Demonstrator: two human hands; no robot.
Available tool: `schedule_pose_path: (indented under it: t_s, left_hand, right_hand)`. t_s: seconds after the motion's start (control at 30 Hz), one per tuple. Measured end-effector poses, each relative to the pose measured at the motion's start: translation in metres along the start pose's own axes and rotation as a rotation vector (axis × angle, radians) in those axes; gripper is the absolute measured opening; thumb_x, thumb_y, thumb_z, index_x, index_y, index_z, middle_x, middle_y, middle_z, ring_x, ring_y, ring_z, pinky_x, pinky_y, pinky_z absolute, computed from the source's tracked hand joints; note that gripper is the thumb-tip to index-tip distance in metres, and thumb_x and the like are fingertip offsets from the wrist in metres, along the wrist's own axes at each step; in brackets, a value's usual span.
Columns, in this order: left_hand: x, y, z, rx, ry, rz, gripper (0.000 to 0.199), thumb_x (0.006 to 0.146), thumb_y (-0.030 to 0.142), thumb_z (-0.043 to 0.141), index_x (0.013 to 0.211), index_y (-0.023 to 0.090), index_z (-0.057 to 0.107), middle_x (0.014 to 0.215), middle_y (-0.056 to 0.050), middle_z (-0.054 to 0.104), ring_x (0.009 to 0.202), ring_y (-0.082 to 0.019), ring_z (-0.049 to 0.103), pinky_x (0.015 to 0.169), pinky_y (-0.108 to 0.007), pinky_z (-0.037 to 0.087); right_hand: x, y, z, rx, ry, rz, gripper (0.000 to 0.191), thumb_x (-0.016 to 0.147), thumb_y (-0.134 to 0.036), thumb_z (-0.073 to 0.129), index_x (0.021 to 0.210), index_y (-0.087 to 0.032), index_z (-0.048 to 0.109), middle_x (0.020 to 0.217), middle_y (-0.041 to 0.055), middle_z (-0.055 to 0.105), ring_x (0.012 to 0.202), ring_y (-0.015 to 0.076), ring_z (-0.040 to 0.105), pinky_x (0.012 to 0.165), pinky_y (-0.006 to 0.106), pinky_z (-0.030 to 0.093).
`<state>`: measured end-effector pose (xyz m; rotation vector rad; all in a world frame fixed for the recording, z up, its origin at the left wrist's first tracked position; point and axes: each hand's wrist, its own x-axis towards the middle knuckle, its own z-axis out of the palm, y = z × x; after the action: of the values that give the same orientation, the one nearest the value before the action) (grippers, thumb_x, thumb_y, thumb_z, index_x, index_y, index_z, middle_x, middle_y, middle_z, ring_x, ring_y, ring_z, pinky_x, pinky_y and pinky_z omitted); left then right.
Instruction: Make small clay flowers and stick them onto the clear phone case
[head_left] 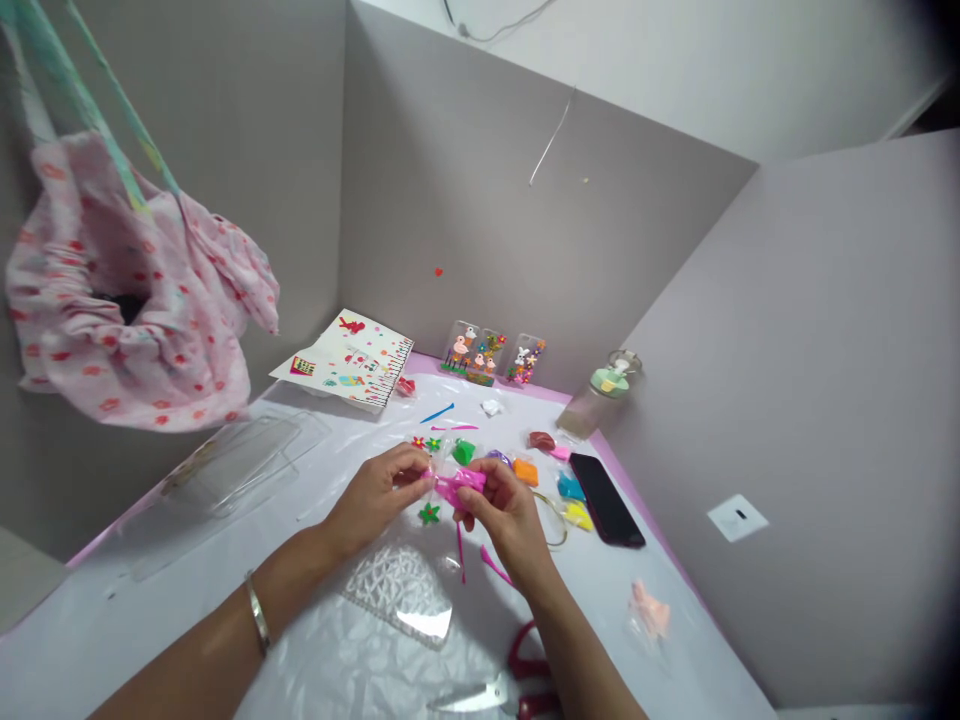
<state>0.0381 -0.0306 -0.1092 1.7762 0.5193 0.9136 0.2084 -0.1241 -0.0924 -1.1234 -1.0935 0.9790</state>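
Note:
Bright pink clay (459, 488) in a clear plastic wrapper is held between both hands above the covered table. My left hand (386, 492) pinches the wrapper at the left end, fingers closed. My right hand (506, 505) grips the pink clay itself, thumb in front and fingers behind. Just below the hands lies a green clay flower (429, 513), with another green flower (433, 444) and a red one (418, 442) beyond my left fingers. Nearer to me, a clear case with a white web pattern (401, 590) lies flat.
Wrapped green (464, 452), orange (525, 472), blue and yellow clay lie beyond and right. A black phone (607, 500), bottle (596, 400), red-handled scissors (529, 665), pink tools, clear trays (232, 465), wrapped peach clay (649, 610) and decorated cases (491, 355) surround the hands.

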Motion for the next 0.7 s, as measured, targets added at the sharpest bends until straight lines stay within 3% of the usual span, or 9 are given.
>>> schedule_pose_path:
  t_s: [0.1,0.2,0.5,0.7]
  left_hand:
    - [0.000,-0.002,-0.001,-0.012,0.007,0.010,0.012,0.091,0.028,0.063,0.090,0.019,0.070,0.102,-0.005,0.063,0.102,-0.021,0.061,0.089,-0.032,0.048]
    - [-0.001,-0.001,0.001,0.003,-0.061,0.046,0.012,0.090,0.026,0.064,0.097,0.021,0.072,0.108,-0.005,0.063,0.108,-0.021,0.060,0.095,-0.034,0.047]
    - [-0.004,-0.001,0.005,0.330,-0.186,0.069,0.012,0.094,0.023,0.054,0.095,0.021,0.066,0.102,-0.005,0.062,0.096,-0.021,0.060,0.087,-0.035,0.046]
    - [-0.001,0.001,-0.005,0.179,-0.296,-0.014,0.016,0.094,0.030,0.055,0.084,0.020,0.062,0.090,-0.002,0.059,0.087,-0.019,0.057,0.082,-0.033,0.045]
  right_hand:
    - [0.001,0.001,-0.001,0.002,0.011,-0.012,0.025,0.082,-0.034,0.077,0.091,-0.019,0.060,0.070,-0.0027,0.063,0.058,0.0115,0.060,0.051,0.022,0.046]
    - [0.001,0.003,-0.001,-0.011,0.014,-0.013,0.025,0.082,-0.034,0.077,0.091,-0.019,0.060,0.070,-0.0025,0.063,0.058,0.0120,0.060,0.052,0.022,0.046]
    - [0.002,0.013,0.001,-0.061,-0.010,0.028,0.026,0.081,-0.038,0.075,0.088,-0.019,0.059,0.069,-0.0033,0.059,0.056,0.0111,0.057,0.052,0.022,0.043]
    - [0.000,0.011,0.000,-0.125,-0.028,0.007,0.023,0.084,-0.037,0.073,0.092,-0.020,0.060,0.070,-0.0029,0.059,0.058,0.0121,0.057,0.053,0.024,0.045]
